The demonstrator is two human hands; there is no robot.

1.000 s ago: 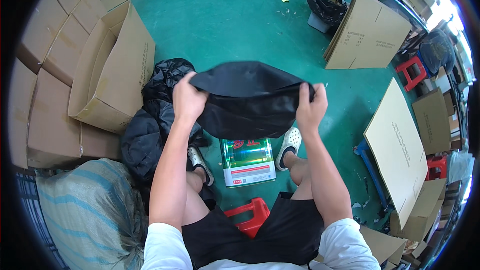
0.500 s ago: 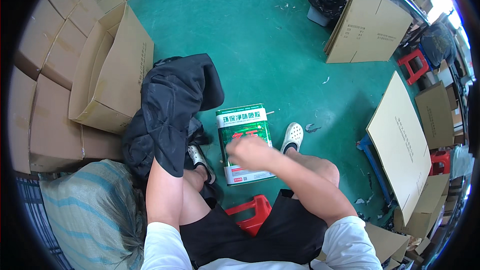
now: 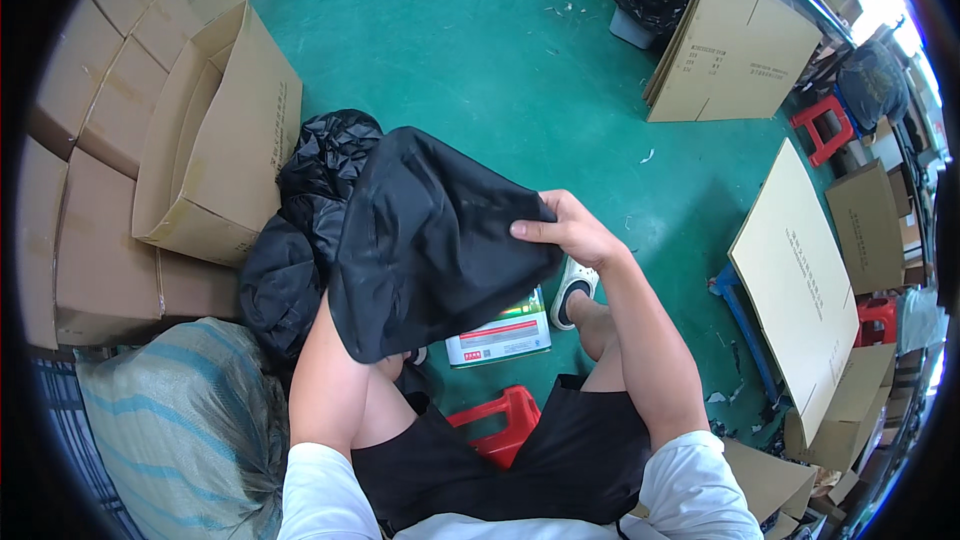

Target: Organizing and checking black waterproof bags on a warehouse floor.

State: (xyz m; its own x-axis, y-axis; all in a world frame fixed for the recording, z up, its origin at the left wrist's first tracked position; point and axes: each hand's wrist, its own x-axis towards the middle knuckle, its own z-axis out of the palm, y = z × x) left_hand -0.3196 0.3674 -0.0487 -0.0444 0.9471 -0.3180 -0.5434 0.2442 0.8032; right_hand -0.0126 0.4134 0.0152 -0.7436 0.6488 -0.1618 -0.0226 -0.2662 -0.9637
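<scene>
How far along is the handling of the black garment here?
Done: nothing finished shows; no garment is visible inside the open carton. In hand: one black garment held over the knees, right hand pinching its edge, left hand hidden beneath the cloth. Left: a heap of black garments lies on the floor beside the carton.

A second ago both hands stretched the black garment [image 3: 430, 240] wide above the green tin [image 3: 500, 335]. Half a second ago it hung from the left arm alone while the right hand [image 3: 565, 230] rested down by the tin. Now the right hand has risen and pinches the garment's right edge, and the cloth covers most of the tin.
</scene>
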